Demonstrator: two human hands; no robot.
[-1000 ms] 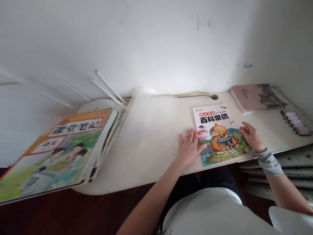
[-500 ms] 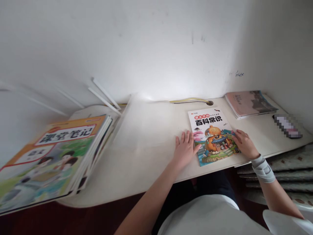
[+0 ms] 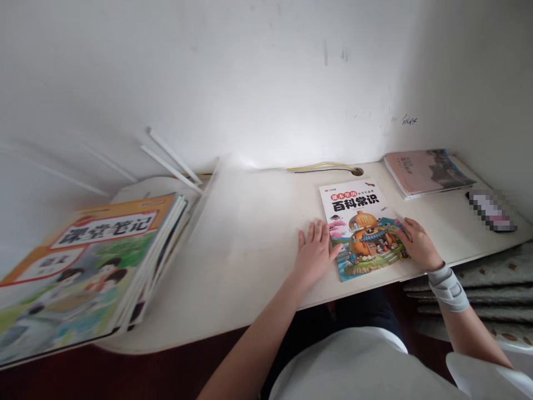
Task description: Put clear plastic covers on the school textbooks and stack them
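Observation:
A closed picture-cover book (image 3: 366,236) with a gourd-shaped house on its front lies on the white desk (image 3: 250,250), near its front edge. My left hand (image 3: 313,253) rests flat on the desk at the book's left side, fingers spread, the thumb reaching the cover's edge. At the right edge of the book, my right hand (image 3: 418,244) has its fingers bent and pinches that edge. A grey wrap (image 3: 447,286) goes around my right wrist.
A stack of books (image 3: 95,272) with an orange-topped cover lies at the left. Pinkish booklets (image 3: 428,172) sit at the back right, beside a blurred-out phone (image 3: 491,211). Yellow and black cables (image 3: 320,168) run along the wall to a hole (image 3: 357,171).
The camera view has shifted slightly. Both hands and the book stay nearly where they were, with the right fingers slightly more bent at the book's edge.

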